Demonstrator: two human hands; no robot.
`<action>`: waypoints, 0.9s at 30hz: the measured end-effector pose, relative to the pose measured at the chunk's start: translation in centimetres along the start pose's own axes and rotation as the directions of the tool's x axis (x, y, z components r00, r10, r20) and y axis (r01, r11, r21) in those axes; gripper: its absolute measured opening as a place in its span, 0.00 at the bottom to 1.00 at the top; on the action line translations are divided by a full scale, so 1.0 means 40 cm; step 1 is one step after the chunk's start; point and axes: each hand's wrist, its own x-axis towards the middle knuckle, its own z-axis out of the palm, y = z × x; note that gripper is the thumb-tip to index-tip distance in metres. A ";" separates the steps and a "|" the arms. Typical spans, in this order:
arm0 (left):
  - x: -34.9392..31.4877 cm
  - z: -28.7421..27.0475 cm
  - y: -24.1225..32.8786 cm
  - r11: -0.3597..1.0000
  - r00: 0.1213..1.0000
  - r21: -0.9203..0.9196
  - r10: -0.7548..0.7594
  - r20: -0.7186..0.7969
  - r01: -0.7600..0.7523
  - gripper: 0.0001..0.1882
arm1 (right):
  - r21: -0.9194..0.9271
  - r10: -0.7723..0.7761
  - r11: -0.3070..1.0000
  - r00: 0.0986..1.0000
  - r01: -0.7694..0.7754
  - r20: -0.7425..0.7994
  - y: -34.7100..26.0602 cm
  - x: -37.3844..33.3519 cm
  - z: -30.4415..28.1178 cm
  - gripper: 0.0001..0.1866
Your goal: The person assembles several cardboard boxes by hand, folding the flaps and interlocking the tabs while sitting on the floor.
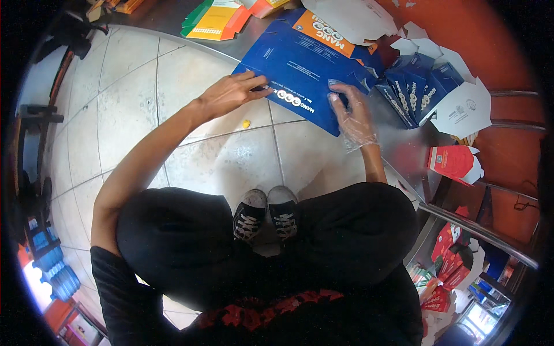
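1. Registers moderately bright at centre, over pale floor tiles (202, 164).
2. Clips to white at lower left, beside blue bottles (62, 281); glares at lower right.
3. Drops soft shadow ahead of shoes (250, 216).
4. Glints off clear glove (362, 137) on right hand (351, 112).
5. Resolves blue carton (294, 63) crisply; loses detail in black trousers (173, 236).
6. Curves tile joints toward rim, softens there, blackens at corners.

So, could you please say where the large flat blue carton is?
The large flat blue carton is upper centre in the head view, left of the fanned blue boxes, with the left hand and gloved right hand at its near edge.
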 end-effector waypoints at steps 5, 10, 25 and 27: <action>-0.003 -0.033 -0.031 0.990 0.982 0.094 0.120 -0.149 -0.106 0.22 | 0.544 0.370 0.800 0.922 -0.253 -0.117 0.006 -0.017 -0.054 0.14; 0.036 -0.125 0.007 0.941 0.877 0.282 0.290 -0.382 -0.188 0.16 | 0.952 0.654 0.270 0.753 -0.143 -0.072 -0.036 -0.059 -0.218 0.17; 0.023 -0.337 -0.117 0.718 0.335 -0.651 -0.693 -0.638 0.246 0.07 | 0.990 -0.269 -0.139 0.962 0.009 -0.046 -0.126 -0.001 -0.323 0.07; -0.029 -0.316 -0.136 0.576 0.353 -0.773 -0.805 -0.478 0.267 0.09 | 1.000 -0.133 -0.021 0.991 0.013 -0.016 -0.063 0.035 -0.282 0.08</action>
